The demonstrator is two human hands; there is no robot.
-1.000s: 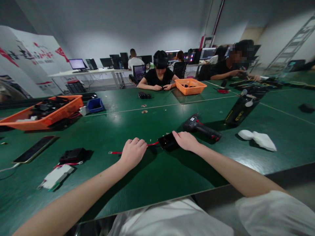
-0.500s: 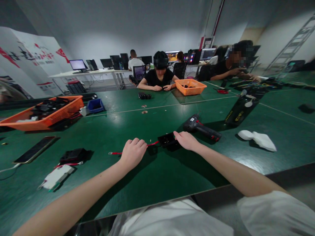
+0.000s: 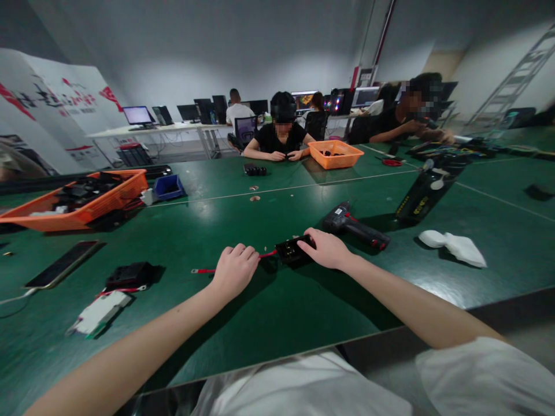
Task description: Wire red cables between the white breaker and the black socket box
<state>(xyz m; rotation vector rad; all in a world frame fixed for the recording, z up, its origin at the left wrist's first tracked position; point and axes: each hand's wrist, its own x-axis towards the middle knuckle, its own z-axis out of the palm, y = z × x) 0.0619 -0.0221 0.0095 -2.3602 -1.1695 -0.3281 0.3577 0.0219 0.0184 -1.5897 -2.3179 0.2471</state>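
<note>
Red wire [image 3: 267, 254] runs from the left end of a small black housing [image 3: 288, 251] and passes under my left hand [image 3: 236, 268], whose fingers are closed around it. The wire's metal ring end shows to the left of that hand. My right hand [image 3: 325, 248] grips the right end of the housing, thumb in front and fingers behind. Metal contacts show inside the housing's open top. A black and red cordless drill [image 3: 355, 225] lies just behind my right hand.
Left are a phone [image 3: 65, 264], a white part [image 3: 102, 312], a black part [image 3: 130, 275], an orange basket [image 3: 78, 216] and a blue bin [image 3: 168, 188]. Right are a white object [image 3: 455, 245] and a black pack [image 3: 427, 193]. A person [image 3: 281, 136] sits opposite, near another orange basket [image 3: 336, 156].
The black housing has tilted and shifted slightly left, showing more of its inside. My right thumb has moved left onto it. My left hand has barely moved.
</note>
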